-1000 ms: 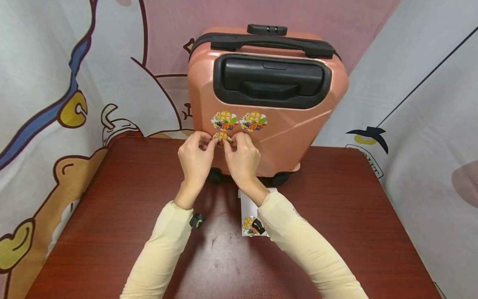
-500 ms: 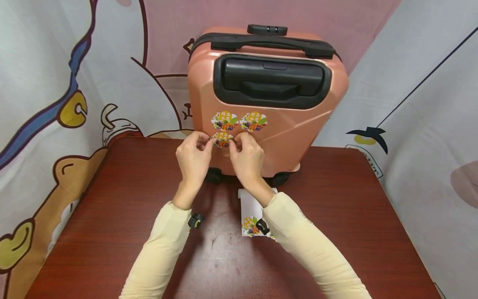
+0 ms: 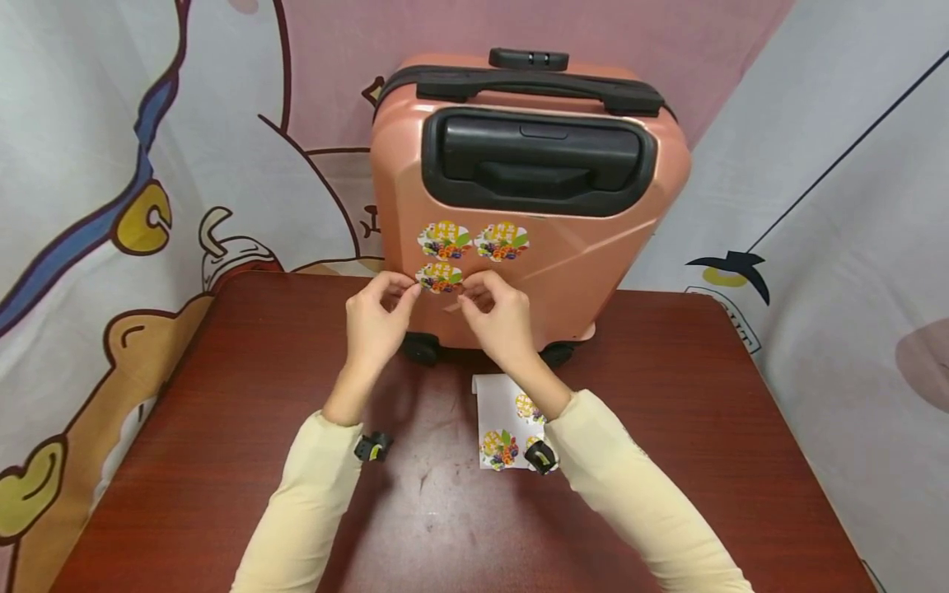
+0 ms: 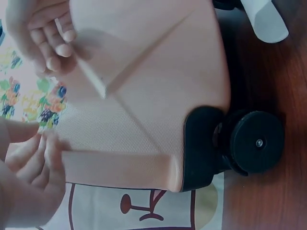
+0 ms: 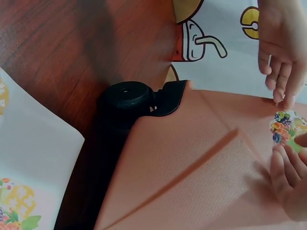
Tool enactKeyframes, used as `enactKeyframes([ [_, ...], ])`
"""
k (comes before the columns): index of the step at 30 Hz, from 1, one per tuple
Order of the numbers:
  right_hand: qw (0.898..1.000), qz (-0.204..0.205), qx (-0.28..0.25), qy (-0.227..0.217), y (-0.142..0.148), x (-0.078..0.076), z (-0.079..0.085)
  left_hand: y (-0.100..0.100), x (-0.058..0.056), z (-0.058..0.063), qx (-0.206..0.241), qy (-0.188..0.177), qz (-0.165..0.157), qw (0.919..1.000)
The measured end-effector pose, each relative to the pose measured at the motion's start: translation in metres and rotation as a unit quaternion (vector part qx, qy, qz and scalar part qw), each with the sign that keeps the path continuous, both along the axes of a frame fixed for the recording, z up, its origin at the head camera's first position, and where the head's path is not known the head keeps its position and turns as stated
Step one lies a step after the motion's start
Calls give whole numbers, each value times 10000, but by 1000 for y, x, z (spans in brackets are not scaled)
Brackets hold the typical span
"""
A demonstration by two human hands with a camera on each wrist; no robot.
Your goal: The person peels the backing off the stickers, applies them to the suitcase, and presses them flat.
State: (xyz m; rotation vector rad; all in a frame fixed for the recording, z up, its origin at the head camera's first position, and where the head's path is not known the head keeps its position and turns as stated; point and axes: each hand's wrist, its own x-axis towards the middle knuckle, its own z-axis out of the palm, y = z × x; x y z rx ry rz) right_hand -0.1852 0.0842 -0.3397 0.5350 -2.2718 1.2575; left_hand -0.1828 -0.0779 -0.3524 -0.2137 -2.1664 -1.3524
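Observation:
An upright pink suitcase [image 3: 563,247] bears round fruit stickers on its front: an upper left sticker [image 3: 445,240], an upper right sticker [image 3: 502,241] and a lower sticker [image 3: 439,277] below the left one. My left hand [image 3: 374,325] has its thumb and index fingertips at the lower sticker's left edge. At its right edge are the fingertips of my right hand [image 3: 500,321], thumb and index slightly parted. Both hands also flank the lower sticker [image 5: 283,127] in the right wrist view. The left wrist view shows my left hand [image 4: 36,177] beside the sticker's edge, its surface partly washed out.
A white sticker sheet [image 3: 493,408] with several fruit stickers lies before the suitcase, partly under the right forearm. The suitcase stands on a reddish-brown table [image 3: 245,412], its black wheel [image 4: 256,141] showing below. A printed curtain [image 3: 252,123] hangs behind.
Both hands have drawn outward and slightly down from the lower sticker, uncovering more of it, while it stays in place. More of the sticker sheet shows as the right forearm shifts right.

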Motion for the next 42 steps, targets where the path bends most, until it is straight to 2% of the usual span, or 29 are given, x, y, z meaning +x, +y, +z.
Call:
enactKeyframes([
  [5, 9945, 685, -235, -754, 2, 0, 0, -4, -1, -2, 449, -349, -822, 9950],
  [10, 9859, 1025, -367, -1271, 0, -2, 2, -6, -3, -4, 808, -522, -1174, 9884],
  [12, 9839, 1099, -432, -1342, -1, -3, 4, -6, 0, 0, 896, -587, -1256, 9863],
  [18, 9819, 1306, -626, -1217, -6, -5, 13, -1, 17, 25, 883, -761, -1267, 9851],
  [23, 9810, 1413, -748, -1098, -10, -4, 24, -1, 18, 27, 825, -806, -1209, 9859],
  [27, 9797, 1504, -783, -1073, -12, -5, 26, -2, 19, 29, 829, -856, -1218, 9854],
  [37, 9757, 1460, -774, -1440, -9, -5, 3, -3, 18, 29, 824, -922, -1272, 9841],
  [42, 9752, 1498, -780, -1431, -9, -4, 2, -3, 18, 29, 897, -969, -1303, 9826],
])
